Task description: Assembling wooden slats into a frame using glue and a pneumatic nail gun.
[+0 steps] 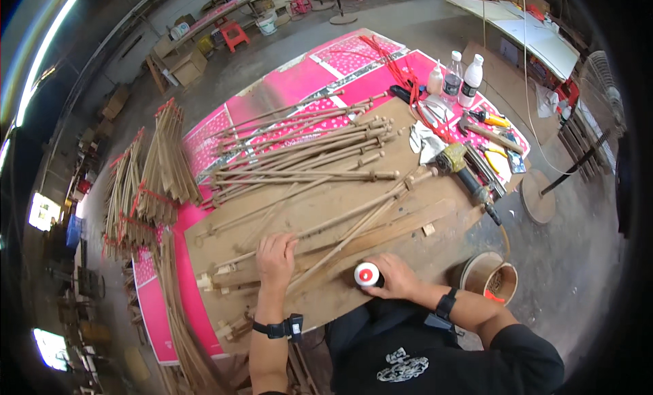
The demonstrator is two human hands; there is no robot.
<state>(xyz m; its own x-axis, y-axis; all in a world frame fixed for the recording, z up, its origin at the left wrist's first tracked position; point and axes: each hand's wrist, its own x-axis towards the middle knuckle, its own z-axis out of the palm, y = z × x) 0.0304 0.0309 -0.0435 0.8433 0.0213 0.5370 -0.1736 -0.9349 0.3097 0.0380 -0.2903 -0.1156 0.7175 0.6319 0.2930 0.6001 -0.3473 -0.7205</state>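
My left hand (275, 260) is closed, its bent fingers over a thin wooden rod (326, 221) that shows on both sides of it; the grip itself is partly hidden. In my right hand (396, 277) is a bottle (366, 275), seen from above, with a white top and a red middle; its body is mostly out of sight. The bottle is over the near edge of a brown board (316, 306). A flat wooden strip (381, 238) lies beyond it, and a second rod crosses the board at a slant. A small wood block (428, 229) sits to the right.
Many knob-ended rods (306, 153) lie across the board's far side. Red-tied wood bundles (166, 157) stand at left. At right are a nail gun (469, 174) with a hose, a hammer (493, 136), pliers (496, 160) and several bottles (452, 75). A bucket (486, 276) stands below.
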